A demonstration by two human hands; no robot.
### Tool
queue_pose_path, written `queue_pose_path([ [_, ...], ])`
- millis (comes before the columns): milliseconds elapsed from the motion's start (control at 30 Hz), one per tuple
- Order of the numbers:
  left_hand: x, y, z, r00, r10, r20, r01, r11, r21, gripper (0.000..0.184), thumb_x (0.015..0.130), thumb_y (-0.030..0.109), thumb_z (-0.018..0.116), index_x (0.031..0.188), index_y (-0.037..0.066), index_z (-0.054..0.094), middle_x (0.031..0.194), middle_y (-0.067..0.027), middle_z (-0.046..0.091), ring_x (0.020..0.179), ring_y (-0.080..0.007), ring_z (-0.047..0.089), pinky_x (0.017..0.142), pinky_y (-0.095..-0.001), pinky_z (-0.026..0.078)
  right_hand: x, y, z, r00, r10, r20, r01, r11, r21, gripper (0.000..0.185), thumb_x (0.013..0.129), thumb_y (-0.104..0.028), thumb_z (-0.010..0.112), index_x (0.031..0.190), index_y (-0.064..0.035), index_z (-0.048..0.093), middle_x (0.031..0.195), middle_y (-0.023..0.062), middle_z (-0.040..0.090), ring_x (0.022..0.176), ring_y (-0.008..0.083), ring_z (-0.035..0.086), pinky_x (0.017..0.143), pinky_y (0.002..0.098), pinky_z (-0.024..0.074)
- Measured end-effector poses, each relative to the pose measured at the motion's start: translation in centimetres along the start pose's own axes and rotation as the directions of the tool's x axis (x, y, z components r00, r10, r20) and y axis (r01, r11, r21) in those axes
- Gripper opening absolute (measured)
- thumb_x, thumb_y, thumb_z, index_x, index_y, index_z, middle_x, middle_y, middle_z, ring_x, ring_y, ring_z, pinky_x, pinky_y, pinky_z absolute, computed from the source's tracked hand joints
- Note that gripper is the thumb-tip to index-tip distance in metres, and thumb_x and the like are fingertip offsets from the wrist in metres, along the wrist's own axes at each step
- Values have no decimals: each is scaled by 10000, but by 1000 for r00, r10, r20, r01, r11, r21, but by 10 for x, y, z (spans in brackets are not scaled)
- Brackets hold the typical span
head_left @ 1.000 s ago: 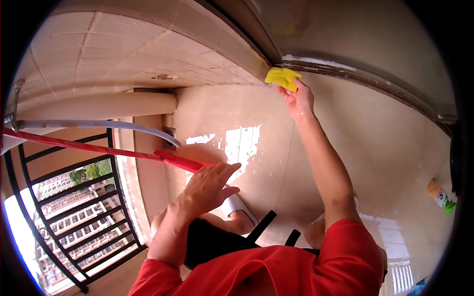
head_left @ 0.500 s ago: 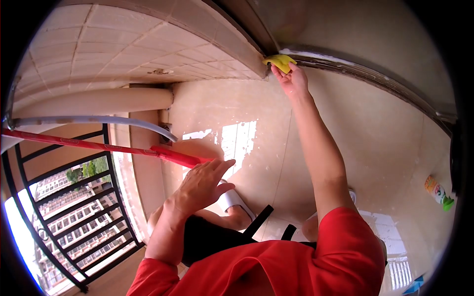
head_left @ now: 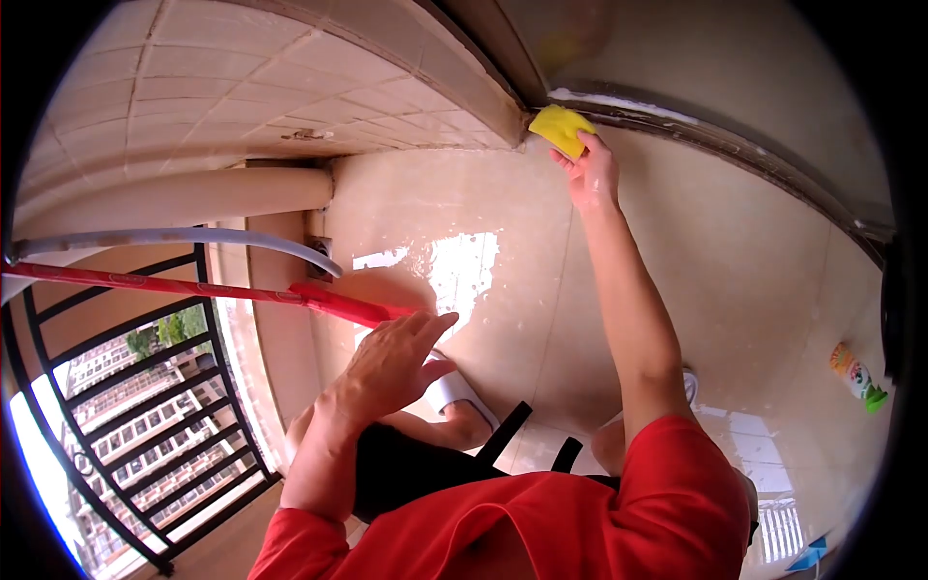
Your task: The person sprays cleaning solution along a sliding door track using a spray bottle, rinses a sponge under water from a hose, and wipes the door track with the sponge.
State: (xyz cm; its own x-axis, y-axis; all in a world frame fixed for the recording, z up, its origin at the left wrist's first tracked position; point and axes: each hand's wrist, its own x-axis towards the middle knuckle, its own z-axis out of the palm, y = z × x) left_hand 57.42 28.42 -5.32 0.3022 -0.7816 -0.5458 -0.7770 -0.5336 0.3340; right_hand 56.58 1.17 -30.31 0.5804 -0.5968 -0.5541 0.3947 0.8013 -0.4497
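Observation:
My right hand [head_left: 591,172] grips a yellow cloth or sponge [head_left: 562,130] between thumb and fingers, by the corner where the tiled wall meets the door track [head_left: 677,118]. White foam lies along part of that track. My left hand [head_left: 394,362] hangs open over my knee, its fingers spread and nothing in it. Just beyond its fingers is the wide end of a red pole-like object [head_left: 353,307]; whether they touch is unclear.
A grey hose [head_left: 193,236] and a thick pipe [head_left: 222,192] run along the left. Below them is a black railing [head_left: 159,391]. A spray bottle [head_left: 854,375] lies on the wet floor [head_left: 483,193] at right. A blue object [head_left: 808,555] is at lower right.
My right hand has drawn the yellow cloth slightly back from the corner, to the right, and more of it shows. My left hand has barely moved.

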Motion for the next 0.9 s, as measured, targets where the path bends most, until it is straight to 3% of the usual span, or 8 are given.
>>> queue_pose_path([
  [233, 2, 5, 1, 1000, -4, 13, 4, 1000, 15, 498, 822, 209, 683, 1263, 74, 494, 1077, -158, 604, 1004, -336, 590, 864, -418, 466, 9, 6, 29, 949, -247, -194, 208, 957, -201, 215, 905, -146, 577, 1071, -8, 578, 1032, 79, 606, 936, 178, 597, 701, 338, 570],
  [367, 3, 9, -1, 1000, -10, 18, 10, 1000, -5, 497, 823, 211, 682, 1263, 74, 494, 1077, -166, 604, 998, -344, 592, 864, -423, 465, 32, 12, 56, 954, -230, -191, 196, 964, -178, 241, 888, -114, 632, 1082, 13, 564, 1050, 96, 594, 938, 203, 596, 768, 354, 584],
  [500, 3, 8, 3, 1000, 13, 13, -13, 1000, 18, 495, 819, 198, 685, 1258, 71, 497, 1065, -160, 607, 996, -336, 594, 856, -418, 467, -5, -5, 100, 914, -392, -103, 365, 906, -213, 178, 893, -146, 620, 860, 27, 600, 746, 27, 561, 696, 118, 462, 667, 252, 397],
  [600, 4, 8, 3, 1000, 14, 8, -14, 1000, 23, 493, 816, 193, 689, 1253, 68, 499, 1055, -158, 608, 987, -332, 598, 846, -414, 472, -5, 0, 92, 750, -641, 164, 623, 599, -503, 208, 892, -172, 605, 922, 34, 595, 795, 99, 613, 717, 169, 558, 685, 308, 451],
  [700, 5, 9, 0, 999, -17, 42, 17, 1000, 1, 492, 826, 225, 683, 1255, 67, 500, 1099, -160, 599, 1025, -334, 584, 871, -416, 464, 14, 15, 66, 676, -708, 204, 598, 365, -714, 207, 885, -169, 602, 932, 32, 592, 867, 138, 635, 762, 247, 605, 699, 351, 475],
  [733, 4, 10, -1, 996, -43, 74, 43, 999, -1, 493, 839, 258, 674, 1260, 68, 499, 1148, -161, 589, 1070, -337, 567, 903, -419, 452, 34, 28, 49, 789, -604, 108, 482, 502, -718, 203, 885, -173, 595, 913, 28, 580, 907, 167, 622, 798, 302, 608, 709, 374, 481],
  [800, 3, 10, -3, 993, -67, 100, 67, 998, 0, 495, 853, 289, 664, 1265, 70, 499, 1199, -161, 579, 1116, -338, 550, 937, -420, 440, 32, 31, 43, 831, -556, 22, 426, 609, -669, 207, 888, -177, 580, 886, 29, 566, 926, 180, 599, 821, 336, 589, 723, 388, 475],
  [900, -2, 7, 3, 996, -57, 75, 57, 998, 5, 486, 858, 284, 659, 1266, 72, 502, 1210, -157, 577, 1120, -335, 549, 944, -413, 438, 29, 17, 72, 759, -646, 82, 507, 506, -698, 192, 896, -166, 557, 879, 25, 566, 909, 167, 590, 810, 338, 580, 732, 402, 464],
])
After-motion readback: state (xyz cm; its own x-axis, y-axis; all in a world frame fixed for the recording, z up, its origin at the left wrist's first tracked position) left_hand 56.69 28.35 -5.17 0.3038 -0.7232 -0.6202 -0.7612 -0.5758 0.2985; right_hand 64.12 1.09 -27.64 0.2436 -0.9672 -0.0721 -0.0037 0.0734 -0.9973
